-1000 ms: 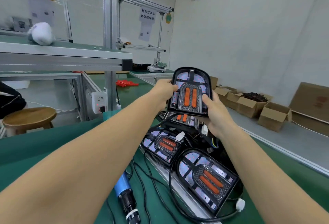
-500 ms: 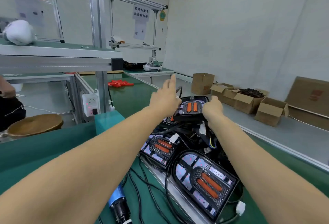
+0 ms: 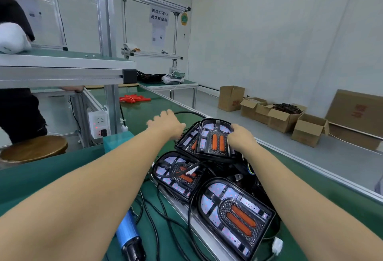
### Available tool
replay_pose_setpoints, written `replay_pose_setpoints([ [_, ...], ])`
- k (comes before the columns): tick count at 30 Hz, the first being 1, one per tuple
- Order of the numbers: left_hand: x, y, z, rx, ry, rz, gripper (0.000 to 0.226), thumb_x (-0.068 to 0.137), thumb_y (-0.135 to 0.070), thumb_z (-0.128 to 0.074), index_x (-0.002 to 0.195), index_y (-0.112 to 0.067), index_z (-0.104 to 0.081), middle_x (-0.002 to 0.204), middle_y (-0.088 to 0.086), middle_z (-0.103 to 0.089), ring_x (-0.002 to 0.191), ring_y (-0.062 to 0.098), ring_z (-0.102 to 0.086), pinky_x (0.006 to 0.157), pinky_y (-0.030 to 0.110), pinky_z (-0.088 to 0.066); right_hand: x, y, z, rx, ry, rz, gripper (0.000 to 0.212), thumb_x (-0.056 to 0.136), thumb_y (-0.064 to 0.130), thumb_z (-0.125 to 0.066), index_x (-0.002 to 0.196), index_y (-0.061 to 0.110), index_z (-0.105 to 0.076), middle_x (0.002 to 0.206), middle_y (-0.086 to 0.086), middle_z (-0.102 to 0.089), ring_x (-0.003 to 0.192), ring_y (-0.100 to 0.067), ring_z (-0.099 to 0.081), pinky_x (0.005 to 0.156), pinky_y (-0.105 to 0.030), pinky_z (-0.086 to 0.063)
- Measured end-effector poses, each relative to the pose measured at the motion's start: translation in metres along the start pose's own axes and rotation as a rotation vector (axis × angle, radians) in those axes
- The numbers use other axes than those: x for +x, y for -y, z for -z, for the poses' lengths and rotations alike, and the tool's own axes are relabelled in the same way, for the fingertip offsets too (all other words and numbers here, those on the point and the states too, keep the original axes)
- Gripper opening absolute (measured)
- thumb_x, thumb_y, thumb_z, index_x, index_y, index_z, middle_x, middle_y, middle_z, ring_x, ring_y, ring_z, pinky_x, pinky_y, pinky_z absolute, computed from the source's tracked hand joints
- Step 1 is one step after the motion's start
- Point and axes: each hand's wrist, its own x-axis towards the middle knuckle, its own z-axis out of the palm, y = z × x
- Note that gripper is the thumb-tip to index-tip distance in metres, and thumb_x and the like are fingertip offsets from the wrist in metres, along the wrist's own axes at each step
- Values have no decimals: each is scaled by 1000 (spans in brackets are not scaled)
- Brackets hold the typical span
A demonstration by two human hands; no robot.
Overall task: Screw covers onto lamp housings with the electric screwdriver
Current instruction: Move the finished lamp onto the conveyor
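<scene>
Stacking looks risky: our right hand (image 3: pixel 240 138) grips the black arch-shaped lamp housing with two orange bars (image 3: pixel 214 139) atop the far pile on the green surface (image 3: pixel 145 115), and it may slide off (cables beneath). Our left hand (image 3: pixel 165 122) hovers relaxed, empty.

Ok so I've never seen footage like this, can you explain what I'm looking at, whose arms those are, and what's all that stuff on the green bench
The camera sits on a person's head, looking forward and down, so both arms are theirs. The right hand grips the edge of a lamp housing with orange strips, on top of a pile of similar housings and black cables on the green workbench. The left hand hovers open beside it, holding nothing. The blue electric screwdriver lies on the bench under the left forearm. Cardboard boxes stand on the floor to the right.
</scene>
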Motion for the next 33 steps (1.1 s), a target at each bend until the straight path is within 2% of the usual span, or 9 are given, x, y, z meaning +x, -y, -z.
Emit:
replay_pose_setpoints([
  [2,-1,8,-5,-43,31,14,71,95,-52,-37,149,-9,-19,156,8,-21,141,31,-22,113,53,-15,1,-2,-1,-15,15,32,47,95,7,-39,142,14,-43,147,-14,-45,131,-36,-43,109,-48,-36],
  [7,-9,15,-3,-149,-98,-36,64,99,-47,-31,152,-16,-10,160,2,-6,147,25,-3,115,55,0,1,-4,-4,-80,9,67,55,92,5,-38,145,20,-38,142,-16,-48,124,-37,-47,110,-55,-33],
  [11,-29,18,8,-269,-178,-133,56,100,-41,-33,150,-21,-21,159,1,-14,146,22,-10,115,51,-5,-4,-6,-8,-242,-78,74,56,91,11,-46,144,24,-38,136,-11,-50,126,-34,-46,115,-62,-9],
  [14,-50,25,12,-293,-189,-172,50,99,-37,-38,146,-20,-33,154,2,-29,141,22,-25,115,48,-17,-9,-7,-11,-255,-85,90,57,89,11,-47,143,27,-40,137,-10,-50,127,-33,-45,114,-63,-5],
  [17,-78,28,0,-188,-92,-320,50,94,-33,-50,142,-21,-40,148,1,-41,135,20,-36,111,42,-28,-17,-8,-17,-391,-127,155,43,89,13,-50,130,23,-53,128,-6,-57,126,-30,-46,114,-64,-1],
  [20,-102,25,-25,-61,37,-422,69,86,-37,-62,146,-26,-30,152,-2,-34,137,19,-32,111,41,-27,-27,-7,-24,-551,-214,252,32,92,15,-51,123,21,-56,120,-4,-59,124,-27,-47,115,-61,-1],
  [25,-122,27,-71,-17,159,-349,95,76,-39,-71,150,-26,-13,155,-2,-16,137,24,-26,107,41,-26,-37,-3,-30,-568,-304,304,37,91,19,-52,128,21,-54,122,-3,-59,123,-26,-48,116,-53,-6],
  [29,-126,31,-86,-53,113,-302,95,75,-37,-71,149,-27,-13,157,-4,-7,140,22,-21,111,39,-22,-42,-9,-34,-491,-264,307,52,89,15,-53,139,26,-44,130,-2,-55,127,-25,-45,117,-53,-4],
  [33,-125,30,-84,-114,110,-314,88,78,-35,-67,149,-28,-16,157,-4,-8,140,21,-20,111,39,-22,-42,-13,-34,-464,-228,297,56,89,15,-52,143,27,-40,134,-4,-52,128,-26,-45,117,-54,-2],
])
